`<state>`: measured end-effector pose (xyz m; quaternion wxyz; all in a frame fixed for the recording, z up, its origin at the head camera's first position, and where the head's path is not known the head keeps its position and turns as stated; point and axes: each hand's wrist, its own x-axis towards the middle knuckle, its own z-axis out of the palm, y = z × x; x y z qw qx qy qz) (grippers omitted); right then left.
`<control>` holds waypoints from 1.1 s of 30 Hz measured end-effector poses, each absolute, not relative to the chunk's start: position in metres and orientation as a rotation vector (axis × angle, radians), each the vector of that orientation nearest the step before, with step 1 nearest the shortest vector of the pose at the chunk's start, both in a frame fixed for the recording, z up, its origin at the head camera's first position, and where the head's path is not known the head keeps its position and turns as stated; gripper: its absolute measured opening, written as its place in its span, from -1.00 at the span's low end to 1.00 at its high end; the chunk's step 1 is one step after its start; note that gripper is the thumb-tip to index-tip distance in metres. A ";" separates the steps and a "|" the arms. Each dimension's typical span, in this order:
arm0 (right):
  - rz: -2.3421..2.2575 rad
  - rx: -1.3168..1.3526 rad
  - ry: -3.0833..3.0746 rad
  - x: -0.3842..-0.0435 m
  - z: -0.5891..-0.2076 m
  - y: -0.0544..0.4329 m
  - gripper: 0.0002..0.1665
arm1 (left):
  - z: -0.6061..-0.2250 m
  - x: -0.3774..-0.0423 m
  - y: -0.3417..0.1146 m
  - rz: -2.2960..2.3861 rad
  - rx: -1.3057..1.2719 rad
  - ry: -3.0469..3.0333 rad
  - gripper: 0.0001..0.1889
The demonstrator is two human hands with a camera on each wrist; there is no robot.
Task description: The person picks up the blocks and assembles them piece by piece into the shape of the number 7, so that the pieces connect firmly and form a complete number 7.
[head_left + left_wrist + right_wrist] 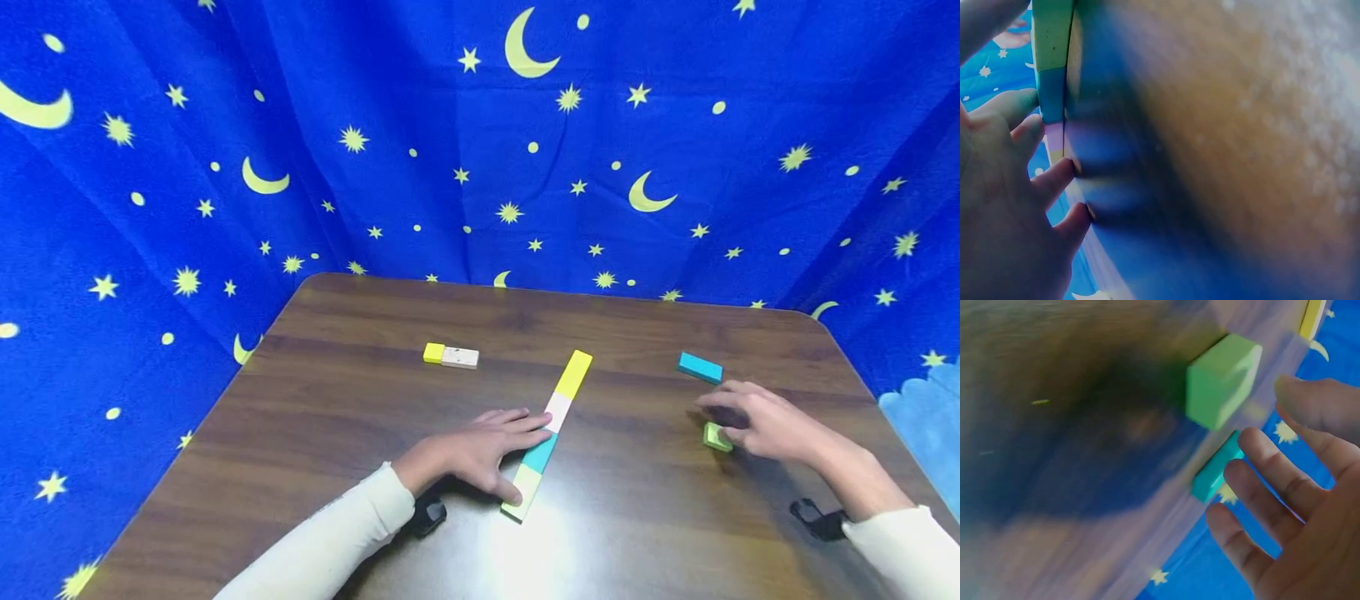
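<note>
Four flat blocks lie end to end in a slanting row: yellow (573, 375), pinkish white (557, 408), teal (540, 455) and pale green (528, 483). My left hand (483, 450) lies along the row's left side with spread fingers, its thumb on the pale green block and fingertips at the white and teal ones. Over at the right, my right hand (776, 425) is beside a light green block (717, 437), thumb and fingers parted around it. The right wrist view shows a gap between those fingers and the green block (1222, 381).
Beyond the right hand lies a blue block (701, 367). A small yellow block (433, 353) and a speckled whitish block (460, 357) touch end to end at the back left. The brown wooden table (360, 333) meets a blue star-patterned curtain (420, 150).
</note>
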<state>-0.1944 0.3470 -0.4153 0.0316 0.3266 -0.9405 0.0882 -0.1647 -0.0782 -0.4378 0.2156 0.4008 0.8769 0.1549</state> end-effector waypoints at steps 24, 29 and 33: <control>0.367 0.886 -2.912 -0.181 -0.437 0.353 -0.57 | -0.437 -0.166 -0.078 0.466 1.135 2.407 -0.02; 0.352 0.901 -2.894 -0.180 -0.437 0.351 -0.57 | -0.437 -0.165 -0.079 0.452 1.127 2.410 -0.01; 0.329 0.928 -2.873 -0.182 -0.434 0.349 -0.58 | -0.436 -0.165 -0.079 0.446 1.118 2.418 -0.01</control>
